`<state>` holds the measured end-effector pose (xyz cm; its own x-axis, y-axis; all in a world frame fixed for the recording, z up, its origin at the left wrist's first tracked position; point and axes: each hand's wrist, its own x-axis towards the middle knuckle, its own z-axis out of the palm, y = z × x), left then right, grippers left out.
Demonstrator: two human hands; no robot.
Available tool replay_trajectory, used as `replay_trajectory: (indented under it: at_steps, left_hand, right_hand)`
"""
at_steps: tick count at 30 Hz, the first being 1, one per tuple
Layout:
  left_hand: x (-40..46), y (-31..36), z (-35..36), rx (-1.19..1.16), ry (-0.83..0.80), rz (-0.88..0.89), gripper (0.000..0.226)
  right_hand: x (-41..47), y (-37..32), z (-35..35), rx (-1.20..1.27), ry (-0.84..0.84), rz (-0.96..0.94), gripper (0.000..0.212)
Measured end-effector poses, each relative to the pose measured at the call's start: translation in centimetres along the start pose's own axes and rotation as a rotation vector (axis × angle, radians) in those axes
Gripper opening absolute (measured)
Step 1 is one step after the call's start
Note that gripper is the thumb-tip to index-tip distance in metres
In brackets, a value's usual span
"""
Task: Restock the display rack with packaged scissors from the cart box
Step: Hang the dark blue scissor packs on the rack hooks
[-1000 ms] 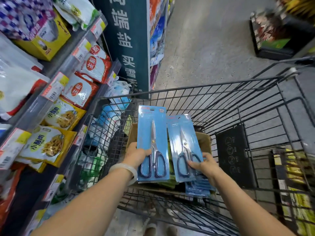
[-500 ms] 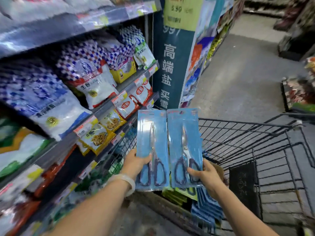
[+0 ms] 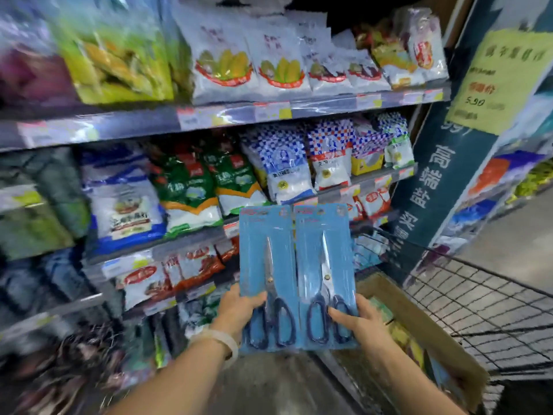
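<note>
Fingers (image 3: 254,299) of the left hand (image 3: 236,310) pinch the bottom of one scissors pack (image 3: 267,277); the right hand (image 3: 359,322) pinches a second pack (image 3: 324,274) the same way. Both packs stand upright side by side, edges touching, long axes vertical, rising from the grips, in front of the shelves (image 3: 209,115). No hanging rack is visible, so which hand is nearer cannot be told. Cart (image 3: 478,310) and box (image 3: 419,322) sit lower right.

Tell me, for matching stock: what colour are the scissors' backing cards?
Light blue backing cards, clearest in the head view.
</note>
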<state>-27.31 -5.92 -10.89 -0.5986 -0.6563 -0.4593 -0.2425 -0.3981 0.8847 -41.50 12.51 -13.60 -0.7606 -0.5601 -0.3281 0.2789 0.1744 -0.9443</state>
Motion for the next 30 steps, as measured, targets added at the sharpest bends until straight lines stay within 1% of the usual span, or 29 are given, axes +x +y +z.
replay_trajectory:
  at_steps: [1, 3, 5, 7, 8, 10, 12, 13, 16, 20, 22, 24, 26, 28, 30]
  left_hand:
    - [-0.8, -0.1, -1.9, -0.017, 0.032, 0.011, 0.032]
    - [-2.3, -0.4, -5.8, -0.065, 0.109, 0.023, 0.03]
    - [-3.9, -0.9, -9.7, -0.117, 0.184, 0.029, 0.027]
    - [-5.9, -1.4, -13.7, -0.149, 0.258, 0.052, 0.031]
    - [-6.9, -1.8, -15.8, -0.174, 0.298, 0.063, 0.031]
    - [-9.3, -2.3, -20.1, -0.231, 0.37, 0.083, 0.024]
    - [-11.8, -2.8, -24.4, -0.239, 0.413, 0.123, 0.016]
    - [-13.2, -2.9, -26.6, -0.226, 0.44, 0.148, 0.014]
    - [-17.7, -3.5, -33.7, -0.223, 0.546, 0.174, 0.016]
    - [-22.5, -5.0, -42.9, -0.277, 0.611, 0.121, 0.02]
    - [-24.4, -5.6, -46.8, -0.292, 0.643, 0.099, 0.022]
    - [-26.1, -6.1, -49.9, -0.303, 0.683, 0.096, 0.019]
    - [-27.3, -6.5, -52.4, -0.308, 0.704, 0.096, 0.022]
    - [-27.7, -6.9, -54.7, -0.305, 0.725, 0.092, 0.029]
    - [-27.7, -7.3, -56.7, -0.314, 0.736, 0.096, 0.031]
  right_hand:
    - [-0.2, 0.0, 1.7, -0.004, -0.041, -0.006, 0.038]
    - [-0.8, -0.3, 5.2, -0.029, -0.108, 0.004, 0.033]
    - [-1.4, -0.1, 9.0, -0.077, -0.192, 0.006, 0.035]
    - [-2.5, 0.0, 13.2, -0.103, -0.276, -0.009, 0.037]
    - [-3.2, 0.0, 15.4, -0.107, -0.307, -0.013, 0.034]
    - [-5.0, 0.3, 20.1, -0.141, -0.372, -0.023, 0.03]
    - [-6.6, 1.1, 24.8, -0.171, -0.439, -0.022, 0.044]
    - [-7.8, 1.5, 27.2, -0.188, -0.464, -0.024, 0.047]
    - [-11.8, 3.1, 34.5, -0.21, -0.532, -0.044, 0.042]
    - [-17.2, 5.4, 43.2, -0.207, -0.618, -0.029, 0.043]
    - [-19.2, 6.4, 46.8, -0.213, -0.667, -0.02, 0.04]
    - [-21.0, 7.2, 50.0, -0.217, -0.702, -0.018, 0.034]
    - [-22.5, 7.8, 52.7, -0.221, -0.722, -0.013, 0.03]
    - [-23.3, 8.3, 54.9, -0.223, -0.73, -0.006, 0.029]
    - [-23.7, 8.5, 56.9, -0.24, -0.727, -0.003, 0.033]
